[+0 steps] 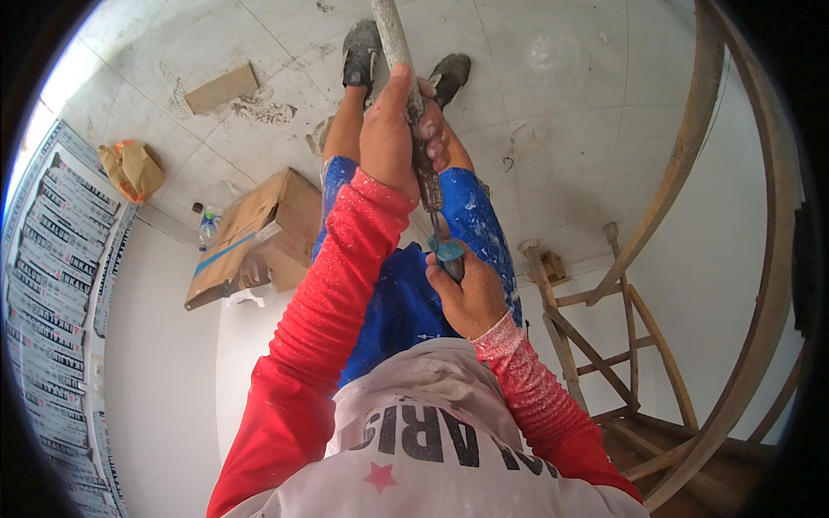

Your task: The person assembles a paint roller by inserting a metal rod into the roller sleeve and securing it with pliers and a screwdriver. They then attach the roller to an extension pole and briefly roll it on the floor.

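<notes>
My left hand [387, 129] is wrapped around a long pole [393, 36], whitish and crusted above my grip, darker below it. The pole runs up past the top of the picture, and its lower end points toward me. In my right hand [477, 298] is a tool with a teal and dark handle [446, 253], which looks like a screwdriver. A thin metal shaft spans the short space between this handle and the pole's lower end. Whether it is joined to the pole or only touches it, I cannot tell.
Wooden ladder-like frames [617, 345] stand at my right, one rail curving close by. On the left are a cardboard box [259, 229], a plastic bottle [208, 226] and a brown bag [134, 171]. A flat board [221, 89] lies on the stained tile floor [553, 129].
</notes>
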`<state>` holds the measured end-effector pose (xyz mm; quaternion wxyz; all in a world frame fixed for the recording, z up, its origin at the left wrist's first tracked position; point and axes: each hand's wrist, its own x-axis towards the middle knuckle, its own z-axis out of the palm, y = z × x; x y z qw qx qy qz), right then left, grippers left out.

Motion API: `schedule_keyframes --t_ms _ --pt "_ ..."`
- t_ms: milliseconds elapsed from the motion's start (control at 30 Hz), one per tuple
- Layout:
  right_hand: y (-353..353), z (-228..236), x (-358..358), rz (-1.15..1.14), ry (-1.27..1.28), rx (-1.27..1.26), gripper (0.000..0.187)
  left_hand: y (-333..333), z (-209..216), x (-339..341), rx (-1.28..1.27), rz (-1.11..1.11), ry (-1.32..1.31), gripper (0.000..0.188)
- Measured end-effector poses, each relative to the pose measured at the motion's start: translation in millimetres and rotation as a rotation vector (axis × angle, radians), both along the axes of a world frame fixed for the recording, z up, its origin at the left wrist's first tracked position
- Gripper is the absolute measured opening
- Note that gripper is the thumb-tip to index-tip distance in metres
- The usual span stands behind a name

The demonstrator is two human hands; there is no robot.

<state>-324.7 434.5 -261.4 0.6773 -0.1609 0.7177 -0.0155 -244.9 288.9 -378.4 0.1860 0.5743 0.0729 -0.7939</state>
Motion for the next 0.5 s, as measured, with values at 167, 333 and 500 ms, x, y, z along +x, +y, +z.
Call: schedule_keyframes --t_ms 167,333,500 --pt "8 -2 4 -0.020 0.015 -0.022 0.040 1 -1 1 -0.011 -0.011 -0.012 0.042" --pt "8 -6 4 -0.025 0.035 -0.070 0.040 1 -3 1 -0.009 -0.018 -0.023 0.041" --pt "0 -9 2 -0.017 0.023 -0.067 0.037 0 -1 0 -0.001 -0.013 -0.041 0.041"
